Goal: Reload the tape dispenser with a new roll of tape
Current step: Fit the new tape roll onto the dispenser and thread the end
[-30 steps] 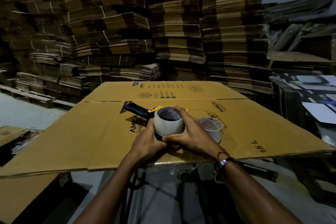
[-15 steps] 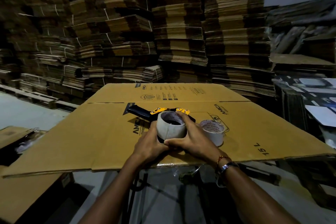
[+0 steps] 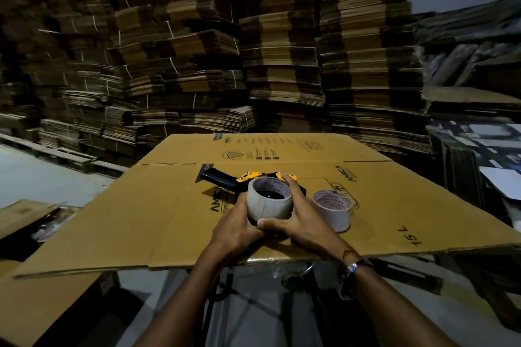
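A roll of tape sits on the hub of the black and yellow tape dispenser, which lies flat on a big sheet of cardboard with its black handle pointing back left. My right hand curls round the roll's right side, thumb at its front and fingertips at the far rim. My left hand grips the dispenser and the roll's lower left side. A second, thinner roll stands just right of my right hand.
Tall stacks of flattened cartons fill the background. More flat cardboard lies at the lower left, and printed sheets are piled at the right. The cardboard's near edge overhangs a dark frame below.
Both hands have stayed on the roll and dispenser. The right fingers have slid a little further over the roll's far rim. The view has shifted slightly.
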The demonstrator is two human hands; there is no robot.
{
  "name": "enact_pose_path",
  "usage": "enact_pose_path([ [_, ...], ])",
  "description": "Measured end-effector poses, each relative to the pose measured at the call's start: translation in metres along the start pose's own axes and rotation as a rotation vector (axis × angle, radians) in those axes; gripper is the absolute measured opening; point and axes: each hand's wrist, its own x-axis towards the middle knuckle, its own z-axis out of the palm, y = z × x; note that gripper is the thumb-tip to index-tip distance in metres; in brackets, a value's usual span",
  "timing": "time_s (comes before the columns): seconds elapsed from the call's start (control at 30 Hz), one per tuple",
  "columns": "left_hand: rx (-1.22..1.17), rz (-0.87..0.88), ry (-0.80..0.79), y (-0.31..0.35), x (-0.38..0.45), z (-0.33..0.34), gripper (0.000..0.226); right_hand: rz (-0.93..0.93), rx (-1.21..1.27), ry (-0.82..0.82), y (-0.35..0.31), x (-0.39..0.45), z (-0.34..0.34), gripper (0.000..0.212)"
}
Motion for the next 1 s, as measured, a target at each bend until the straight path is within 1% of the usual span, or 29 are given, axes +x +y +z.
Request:
enact_pose_path([
  [0.1, -0.038, 0.0, 0.014, -0.001, -0.002, 0.001, 0.093, 0.092, 0.209, 0.093, 0.0, -0.002, 0.009, 0.123],
  [0.2, -0.019, 0.005, -0.004, -0.001, 0.0, 0.002, 0.09, 0.116, 0.27, 0.115, -0.002, 0.001, 0.018, 0.121],
  [0.3, -0.016, 0.003, -0.017, -0.002, 0.002, 0.001, 0.091, 0.08, 0.211, 0.123, 0.002, 0.004, 0.02, 0.101],
  [0.33, -0.015, 0.002, -0.018, -0.002, 0.002, 0.0, 0.092, 0.068, 0.19, 0.119, 0.003, 0.004, 0.019, 0.098],
  [0.57, 0.001, 0.024, -0.014, -0.005, 0.007, -0.003, 0.096, -0.007, 0.046, 0.087, 0.002, 0.004, 0.013, 0.1],
  [0.73, 0.026, 0.04, -0.004, -0.005, 0.008, -0.004, 0.103, -0.031, 0.031, 0.082, 0.003, 0.003, 0.012, 0.096],
  [1.0, 0.033, 0.063, -0.018, -0.006, 0.009, -0.006, 0.102, -0.019, 0.011, 0.077, 0.006, 0.003, 0.01, 0.099],
])
